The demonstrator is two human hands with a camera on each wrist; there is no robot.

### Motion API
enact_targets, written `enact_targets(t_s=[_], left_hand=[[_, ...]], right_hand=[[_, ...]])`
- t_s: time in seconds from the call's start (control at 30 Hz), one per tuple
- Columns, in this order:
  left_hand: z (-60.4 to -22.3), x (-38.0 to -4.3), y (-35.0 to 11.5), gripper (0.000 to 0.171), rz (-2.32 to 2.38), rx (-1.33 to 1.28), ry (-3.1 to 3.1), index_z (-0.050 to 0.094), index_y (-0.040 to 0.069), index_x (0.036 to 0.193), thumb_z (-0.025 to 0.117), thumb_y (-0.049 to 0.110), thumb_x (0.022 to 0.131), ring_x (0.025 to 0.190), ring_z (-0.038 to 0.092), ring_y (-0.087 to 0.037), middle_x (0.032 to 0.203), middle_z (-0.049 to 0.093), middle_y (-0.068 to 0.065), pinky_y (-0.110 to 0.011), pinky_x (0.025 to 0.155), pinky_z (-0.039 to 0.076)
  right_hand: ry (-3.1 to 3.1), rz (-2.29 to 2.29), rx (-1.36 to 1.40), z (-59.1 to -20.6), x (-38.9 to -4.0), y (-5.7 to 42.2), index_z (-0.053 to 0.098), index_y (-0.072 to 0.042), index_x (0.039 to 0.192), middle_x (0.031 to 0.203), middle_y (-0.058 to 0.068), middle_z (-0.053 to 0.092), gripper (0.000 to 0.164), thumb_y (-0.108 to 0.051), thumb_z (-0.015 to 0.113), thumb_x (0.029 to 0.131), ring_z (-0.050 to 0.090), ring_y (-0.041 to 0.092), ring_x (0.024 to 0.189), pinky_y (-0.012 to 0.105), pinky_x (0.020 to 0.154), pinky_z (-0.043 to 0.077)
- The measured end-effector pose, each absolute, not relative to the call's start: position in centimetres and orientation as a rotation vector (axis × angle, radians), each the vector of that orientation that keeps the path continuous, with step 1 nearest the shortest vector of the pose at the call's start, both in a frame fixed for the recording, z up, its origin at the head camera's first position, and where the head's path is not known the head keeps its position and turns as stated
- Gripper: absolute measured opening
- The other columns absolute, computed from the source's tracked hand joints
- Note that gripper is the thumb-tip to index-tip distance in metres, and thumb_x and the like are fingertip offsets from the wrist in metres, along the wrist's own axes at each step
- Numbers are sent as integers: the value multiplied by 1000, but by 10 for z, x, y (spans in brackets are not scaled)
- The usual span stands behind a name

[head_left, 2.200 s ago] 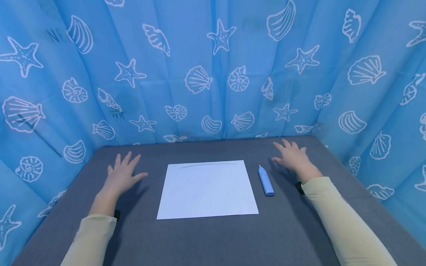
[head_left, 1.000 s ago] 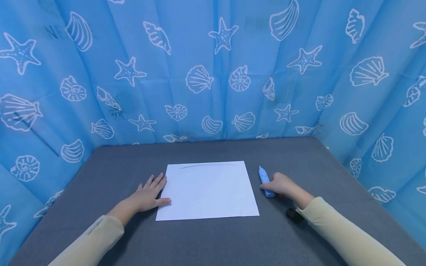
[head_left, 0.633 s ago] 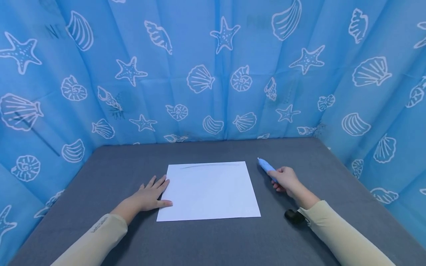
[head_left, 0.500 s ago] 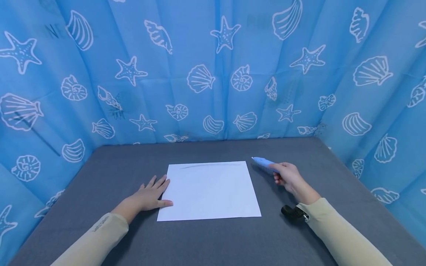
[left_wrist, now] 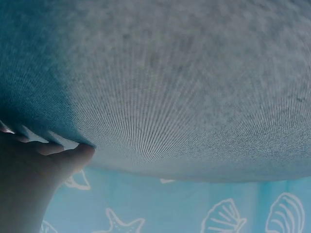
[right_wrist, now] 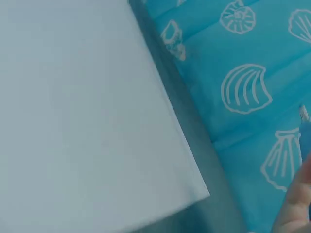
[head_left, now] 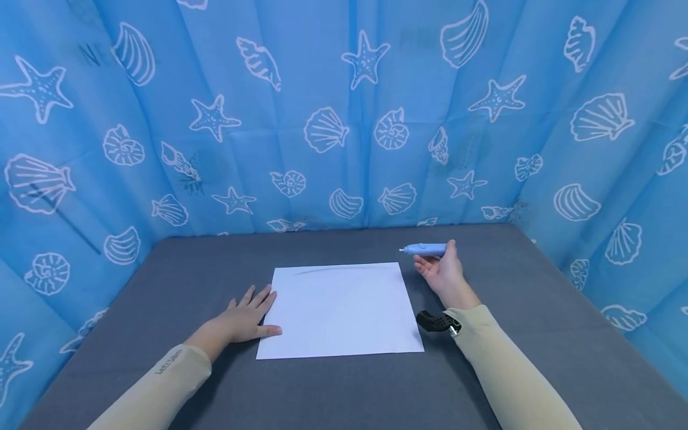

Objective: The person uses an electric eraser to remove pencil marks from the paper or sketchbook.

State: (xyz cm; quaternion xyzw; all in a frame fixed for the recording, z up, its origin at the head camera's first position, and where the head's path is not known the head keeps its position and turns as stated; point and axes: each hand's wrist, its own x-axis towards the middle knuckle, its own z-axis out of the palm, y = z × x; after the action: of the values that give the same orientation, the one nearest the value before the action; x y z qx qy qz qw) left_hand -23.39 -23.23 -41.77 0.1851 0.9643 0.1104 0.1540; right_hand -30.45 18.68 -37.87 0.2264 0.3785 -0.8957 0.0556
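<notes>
A white sheet of paper lies on the grey cloth, with a thin grey pencil-like streak near its far edge. My left hand rests on the sheet's left edge, fingers spread and straight. Above the far right corner, my right hand holds a blue pen-shaped electric eraser, its pale tip pointing left. The palm side of that hand is turned up and the eraser is clear of the paper. In the right wrist view only the tip end of the eraser shows at the right edge.
The grey cloth-covered table extends around the paper. Blue curtains printed with white shells and starfish stand along its back and sides. A black wrist strap sits at the right sleeve's cuff.
My left hand came down onto the paper's left edge and stayed. My right hand took hold of the electric eraser, lifted it off the table, and swung its tip round to the left.
</notes>
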Motion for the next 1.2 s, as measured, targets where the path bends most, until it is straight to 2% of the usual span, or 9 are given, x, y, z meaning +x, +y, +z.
enact_targets(t_s=[0.13, 0.27, 0.37, 0.53, 0.63, 0.77, 0.83, 1.0, 1.2], left_hand=[[-413, -232, -230, 98, 321, 507, 2751, 21, 4, 154, 53, 68, 87, 143, 2, -49, 160, 11, -19, -73, 104, 7], [-413, -233, -228, 97, 282, 488, 2742, 20, 5, 155, 51, 68, 88, 144, 0, -48, 161, 9, -18, -72, 105, 6], [-414, -234, -227, 99, 267, 479, 2736, 19, 5, 155, 51, 70, 87, 144, -1, -47, 161, 8, -18, -72, 106, 6], [-409, -232, -225, 97, 274, 471, 2735, 20, 4, 154, 53, 67, 88, 143, 0, -48, 161, 9, -19, -72, 105, 7], [-405, -231, -224, 95, 275, 464, 2728, 21, 3, 154, 55, 64, 89, 143, 1, -50, 160, 10, -20, -73, 105, 7], [-407, -232, -226, 96, 263, 457, 2718, 20, 4, 155, 53, 65, 89, 143, 0, -49, 161, 9, -20, -72, 105, 7], [-407, -233, -227, 96, 259, 459, 2713, 19, 4, 154, 53, 65, 89, 143, 0, -49, 160, 9, -20, -72, 105, 7], [-407, -234, -227, 96, 251, 460, 2709, 19, 4, 155, 53, 65, 89, 143, 0, -49, 161, 8, -20, -72, 105, 7], [-408, -235, -227, 96, 243, 456, 2704, 18, 5, 155, 52, 66, 89, 144, -1, -48, 161, 7, -19, -72, 106, 7]], right_hand=[[1058, -2720, 659, -384, -313, 176, 14, -22, 150, 107, 6, 42, 61, -41, 45, 101, 51, 13, 72, 22, 61, 46], [956, -2757, 699, -388, -319, 171, 27, -19, 129, 96, 1, 40, 45, -30, 58, 98, 40, 12, 66, 22, 56, 36], [994, -2680, 735, -390, -320, 170, 31, -13, 113, 85, 1, 41, 36, -43, 48, 101, 38, 13, 61, 24, 52, 33], [1241, -2469, 638, -390, -321, 168, 38, -6, 95, 62, 1, 40, 57, -60, 22, 100, 36, 13, 49, 25, 46, 30], [1263, -2431, 564, -389, -323, 168, 42, -3, 97, 66, 3, 49, 58, -59, 26, 99, 47, 12, 55, 23, 51, 40], [1297, -2406, 532, -391, -326, 168, 45, -4, 100, 73, 5, 54, 37, -41, 51, 100, 55, 13, 63, 22, 58, 48], [1321, -2405, 521, -392, -327, 168, 46, -5, 101, 71, 5, 56, 27, -30, 57, 99, 57, 13, 62, 22, 58, 49], [1363, -2379, 498, -398, -330, 168, 51, -4, 102, 75, 12, 66, 14, -18, 53, 100, 68, 20, 69, 28, 64, 54], [1624, -2255, 608, -404, -333, 169, 54, 0, 91, 65, 8, 61, 16, -15, 54, 94, 60, 14, 57, 25, 55, 52]])
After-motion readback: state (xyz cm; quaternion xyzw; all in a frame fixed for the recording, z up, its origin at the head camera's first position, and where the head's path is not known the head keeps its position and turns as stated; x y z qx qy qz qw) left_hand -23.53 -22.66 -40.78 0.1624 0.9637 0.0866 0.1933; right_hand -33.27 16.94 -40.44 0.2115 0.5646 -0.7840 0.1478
